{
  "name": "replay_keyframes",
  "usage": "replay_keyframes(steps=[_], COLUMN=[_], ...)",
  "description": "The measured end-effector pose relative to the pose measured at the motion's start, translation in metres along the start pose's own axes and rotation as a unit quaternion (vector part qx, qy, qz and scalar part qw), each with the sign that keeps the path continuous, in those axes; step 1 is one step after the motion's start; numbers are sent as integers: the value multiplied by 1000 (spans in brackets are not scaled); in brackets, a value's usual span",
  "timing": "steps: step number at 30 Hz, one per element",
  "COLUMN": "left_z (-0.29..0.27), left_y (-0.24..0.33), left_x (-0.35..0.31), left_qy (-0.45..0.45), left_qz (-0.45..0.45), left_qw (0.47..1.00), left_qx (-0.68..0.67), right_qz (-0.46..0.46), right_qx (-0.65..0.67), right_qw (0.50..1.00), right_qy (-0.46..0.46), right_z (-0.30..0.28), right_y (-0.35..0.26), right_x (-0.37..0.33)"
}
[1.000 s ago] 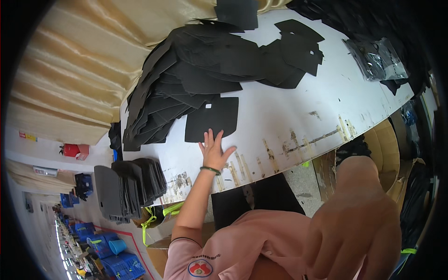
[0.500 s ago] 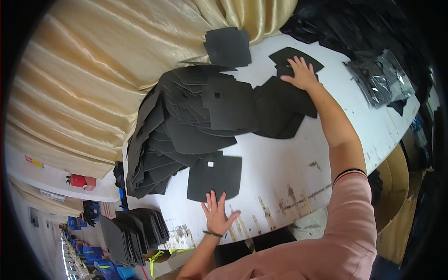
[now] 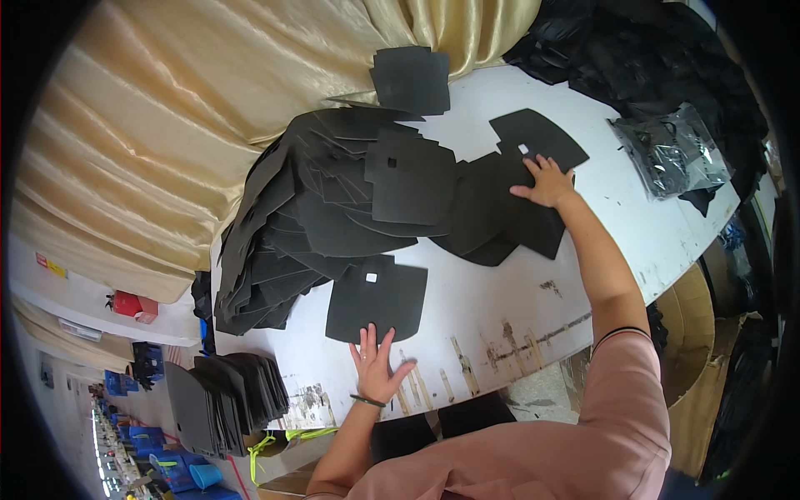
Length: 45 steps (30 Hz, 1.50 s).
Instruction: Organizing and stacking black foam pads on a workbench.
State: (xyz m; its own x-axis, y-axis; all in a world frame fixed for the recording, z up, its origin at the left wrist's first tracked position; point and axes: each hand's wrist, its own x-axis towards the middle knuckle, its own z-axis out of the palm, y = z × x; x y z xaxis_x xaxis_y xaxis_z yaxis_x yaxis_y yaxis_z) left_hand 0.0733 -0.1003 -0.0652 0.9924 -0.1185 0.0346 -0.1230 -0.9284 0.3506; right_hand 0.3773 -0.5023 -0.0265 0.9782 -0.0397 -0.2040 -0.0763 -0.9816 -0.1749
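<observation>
My left hand is open, its fingertips resting on the near edge of a single black foam-like panel with a small square hole. Farther off to the right, my right hand lies open with spread fingers on another black panel. A white square hole shows just beyond its fingertips. That panel overlaps other dark panels beneath it. To their left spreads a large fanned heap of similar panels, topped by a holed panel.
The white table has a scuffed near edge. A small panel stack sits by the gold curtain. At right are a clear plastic bag, black material and a cardboard box. More panels stand at lower left.
My right hand has drawn its panel nearer to me, and the square hole is now uncovered. My left hand stays at its panel's near edge. The whole view has shifted slightly.
</observation>
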Motion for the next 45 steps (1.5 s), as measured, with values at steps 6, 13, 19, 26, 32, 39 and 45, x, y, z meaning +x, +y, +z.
replay_keyframes(steps=[6,13,19,26,32,39,45], left_z=[-3,-28,-44,-9,-55,-19,-49], left_y=[-1,-7,-68,-105,-60,-112,-101], left_x=[-21,-62,-62,-35,-23,-53,-99], left_qy=[38,39,188,117,-25,86,61], left_qz=[25,59,-18,-138,-342,-196,-170], left_qw=[998,989,972,981,920,813,660], left_qx=[-37,-130,-138,-68,-190,-541,-729], right_qz=[-10,-19,-52,-31,-49,-85,-269], right_qx=[-27,-81,-12,71,304,605,387], right_qw=[1000,993,995,984,943,792,881], right_qy=[12,79,89,160,124,8,40], right_z=[22,61,68,79,107,13,-89], right_y=[-8,-61,-76,-77,-31,-84,-94], right_x=[-112,-232,-264,-265,-228,-280,-300])
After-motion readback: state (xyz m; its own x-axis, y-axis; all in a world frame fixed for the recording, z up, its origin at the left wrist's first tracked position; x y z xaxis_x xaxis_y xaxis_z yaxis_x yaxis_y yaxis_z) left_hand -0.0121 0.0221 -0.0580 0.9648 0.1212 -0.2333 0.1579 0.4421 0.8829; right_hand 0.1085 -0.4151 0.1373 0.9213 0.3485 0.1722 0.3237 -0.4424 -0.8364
